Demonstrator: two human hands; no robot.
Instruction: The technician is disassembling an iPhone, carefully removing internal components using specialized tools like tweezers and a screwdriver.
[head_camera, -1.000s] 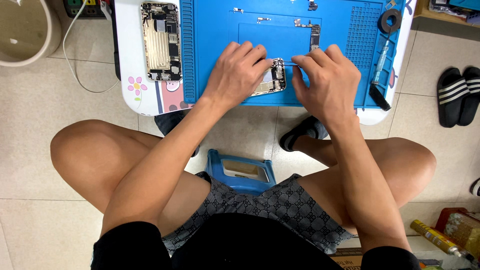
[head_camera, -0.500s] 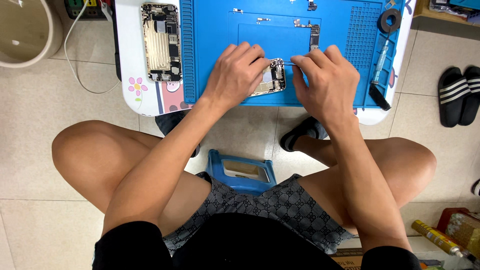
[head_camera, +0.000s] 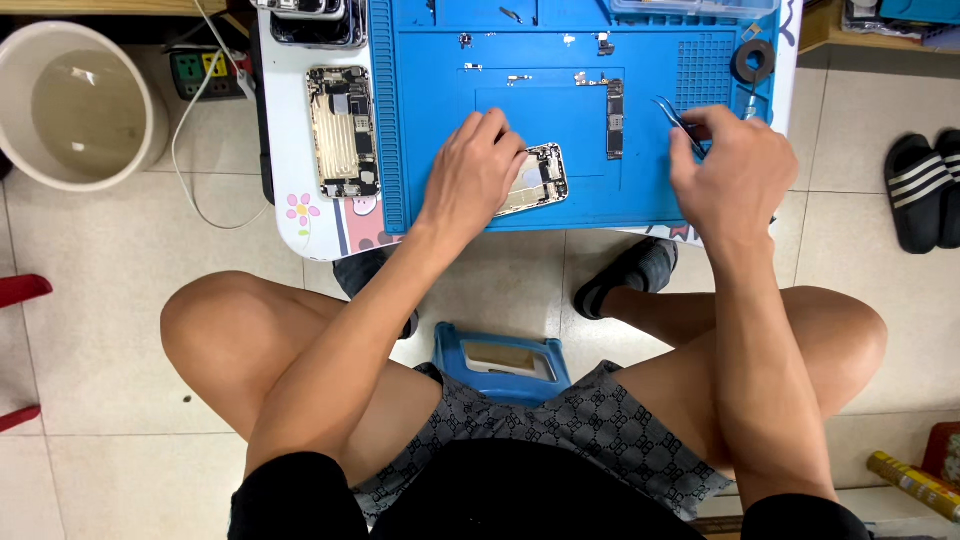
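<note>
I sit on a blue stool (head_camera: 503, 362), knees apart, leaning over the low surface (head_camera: 300, 215). My left hand (head_camera: 475, 175) lies flat, fingers pressed down on the opened phone housing (head_camera: 540, 178), pinning it to the blue work mat (head_camera: 560, 150) so it cannot slide. My right hand (head_camera: 735, 170) is closed in a pinch on the tweezers (head_camera: 675, 115), tips raised clear of the housing. The removed logic board (head_camera: 615, 118) lies just beyond. A second opened phone (head_camera: 343, 145) rests off the mat, at left.
</note>
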